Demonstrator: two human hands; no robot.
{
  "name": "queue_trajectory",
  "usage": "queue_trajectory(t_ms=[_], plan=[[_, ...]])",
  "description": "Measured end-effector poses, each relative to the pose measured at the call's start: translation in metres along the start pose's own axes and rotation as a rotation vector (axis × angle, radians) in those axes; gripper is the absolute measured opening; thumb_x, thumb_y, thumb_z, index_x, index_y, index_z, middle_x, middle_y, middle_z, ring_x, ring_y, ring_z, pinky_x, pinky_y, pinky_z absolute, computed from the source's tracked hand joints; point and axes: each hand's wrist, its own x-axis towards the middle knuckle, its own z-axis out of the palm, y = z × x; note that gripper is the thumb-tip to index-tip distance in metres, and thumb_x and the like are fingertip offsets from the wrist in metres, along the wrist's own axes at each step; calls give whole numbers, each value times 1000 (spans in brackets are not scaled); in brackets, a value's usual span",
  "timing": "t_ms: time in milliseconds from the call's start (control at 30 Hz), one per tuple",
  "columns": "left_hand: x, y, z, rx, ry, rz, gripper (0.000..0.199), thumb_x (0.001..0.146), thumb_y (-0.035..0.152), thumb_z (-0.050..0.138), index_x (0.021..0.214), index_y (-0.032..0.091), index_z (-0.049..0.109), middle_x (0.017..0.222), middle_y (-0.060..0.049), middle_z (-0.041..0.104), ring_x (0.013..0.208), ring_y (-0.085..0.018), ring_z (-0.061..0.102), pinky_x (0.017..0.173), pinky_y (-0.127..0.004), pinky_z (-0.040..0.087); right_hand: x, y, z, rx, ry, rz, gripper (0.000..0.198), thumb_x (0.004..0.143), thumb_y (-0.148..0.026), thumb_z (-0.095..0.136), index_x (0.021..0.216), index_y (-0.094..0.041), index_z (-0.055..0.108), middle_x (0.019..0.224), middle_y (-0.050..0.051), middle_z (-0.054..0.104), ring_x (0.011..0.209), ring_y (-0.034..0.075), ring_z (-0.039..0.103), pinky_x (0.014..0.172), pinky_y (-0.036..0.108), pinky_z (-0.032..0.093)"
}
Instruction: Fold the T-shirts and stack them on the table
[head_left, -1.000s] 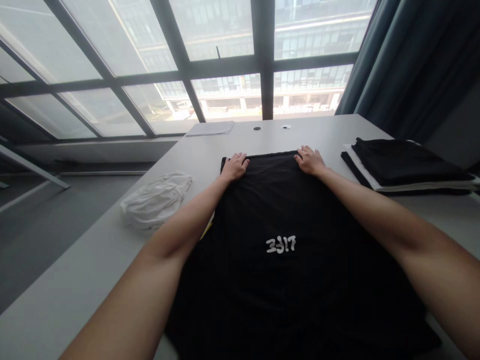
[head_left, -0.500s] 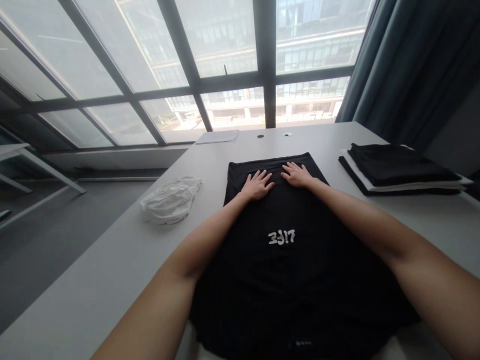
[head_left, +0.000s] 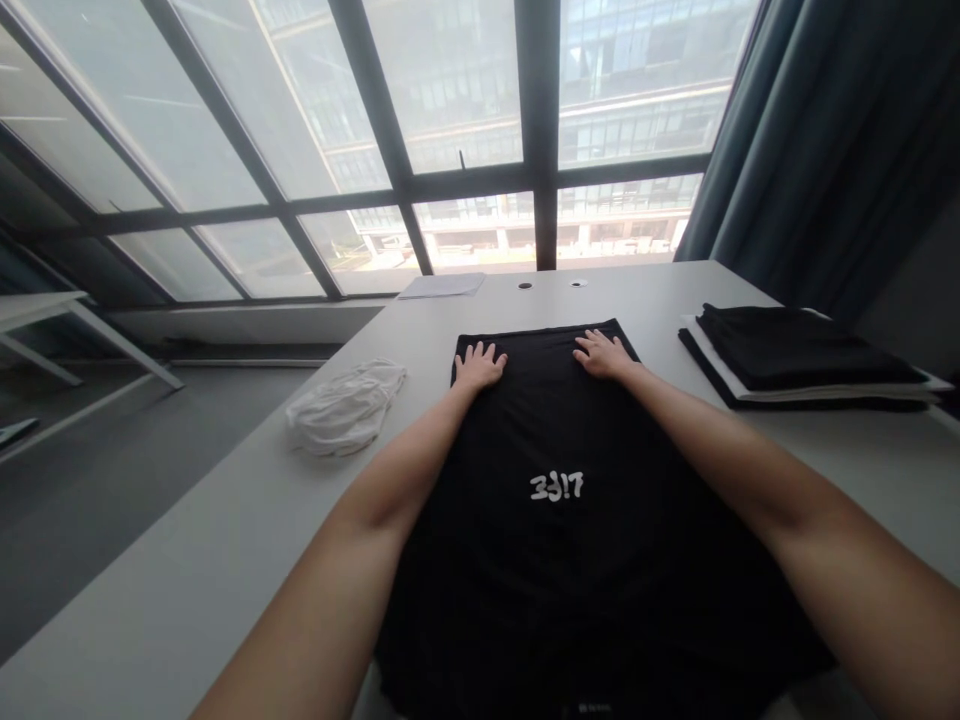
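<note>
A black T-shirt (head_left: 555, 570) lies spread on the white table (head_left: 187, 560), its hem toward the window and its neck label at my side. White lettering on it appears upside down to me. My left hand (head_left: 480, 367) rests flat near the far left corner of the shirt, fingers spread. Near the far right corner, my right hand (head_left: 602, 354) lies on the cloth with its fingers apart. Neither hand grips the fabric. Both forearms reach over the shirt's sides.
A crumpled white cloth (head_left: 346, 408) sits left of the shirt. Folded black and white garments (head_left: 810, 350) are stacked at the right. Papers (head_left: 441, 286) lie at the far edge, near two round holes in the tabletop. A dark curtain (head_left: 795, 150) hangs at the right.
My hands have slid apart toward the shirt's far corners, the left hand moving most. Wrinkles near the hem have smoothed out. The view has tilted up slightly.
</note>
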Motion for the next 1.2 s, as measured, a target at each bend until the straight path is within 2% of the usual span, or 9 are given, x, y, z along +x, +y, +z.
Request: queue_trajectory(t_ms=[167, 267, 367, 467, 600, 767, 1000, 1100, 1200], plan=[[16, -21, -3, 6, 37, -18, 73, 102, 63, 21, 161, 24, 34, 170, -12, 23, 158, -34, 16, 122, -63, 19, 0, 2, 7, 17, -19, 6, 59, 105, -49, 36, 156, -21, 43, 169, 15, 27, 157, 30, 19, 123, 61, 14], [19, -25, -9, 8, -27, 7, 71, 102, 62, 22, 162, 26, 32, 171, -10, 22, 158, -33, 16, 123, -64, 15, -3, 2, 5, 42, 73, 19, 56, 105, -47, 36, 153, -20, 46, 167, 15, 31, 156, 30, 22, 123, 61, 17], [11, -19, -18, -7, 81, 42, 64, 105, 53, 22, 161, 25, 34, 168, -10, 29, 157, -31, 21, 123, -63, 15, -11, -3, -2, 64, 207, 37, 53, 105, -39, 36, 149, -15, 51, 165, 17, 36, 154, 31, 27, 123, 57, 22], [-18, -4, -21, 11, 172, 174, 63, 106, 50, 25, 160, 22, 36, 168, -11, 30, 157, -31, 21, 125, -59, 14, -29, -12, -10, 85, 277, 26, 51, 103, -34, 37, 147, -13, 54, 163, 17, 38, 154, 31, 29, 123, 56, 24], [-78, 12, -4, -21, 36, 266, 69, 104, 63, 22, 164, 29, 26, 171, -7, 23, 158, -33, 15, 124, -61, 17, -70, -27, -10, 121, 254, -24, 52, 103, -34, 38, 151, -18, 51, 165, 14, 35, 154, 31, 28, 123, 57, 25], [-114, 1, 12, -29, -7, 202, 72, 104, 63, 23, 164, 23, 28, 171, -10, 19, 158, -32, 13, 126, -54, 16, -118, -27, 4, 105, 117, -84, 56, 104, -39, 39, 155, -18, 46, 166, 15, 33, 156, 31, 24, 124, 56, 23], [-115, -23, -15, 33, 33, -65, 70, 105, 53, 26, 159, 9, 35, 167, -21, 26, 156, -32, 23, 124, -51, 24, -126, -15, -7, 159, 105, -29, 54, 104, -34, 39, 151, -9, 50, 162, 19, 39, 154, 28, 30, 124, 45, 28], [-139, -20, -19, 84, 149, 42, 66, 105, 50, 29, 159, 12, 36, 169, -18, 23, 158, -31, 17, 126, -50, 21, -138, -20, -12, 155, 186, -23, 53, 103, -32, 39, 149, -11, 52, 162, 18, 40, 153, 30, 32, 123, 49, 31], [-171, -16, -10, 76, 90, 193, 66, 105, 51, 28, 159, 16, 37, 169, -14, 24, 158, -28, 16, 126, -47, 20, -161, -24, -7, 136, 221, -77, 52, 102, -34, 40, 149, -16, 53, 162, 16, 39, 153, 32, 32, 122, 54, 31]])
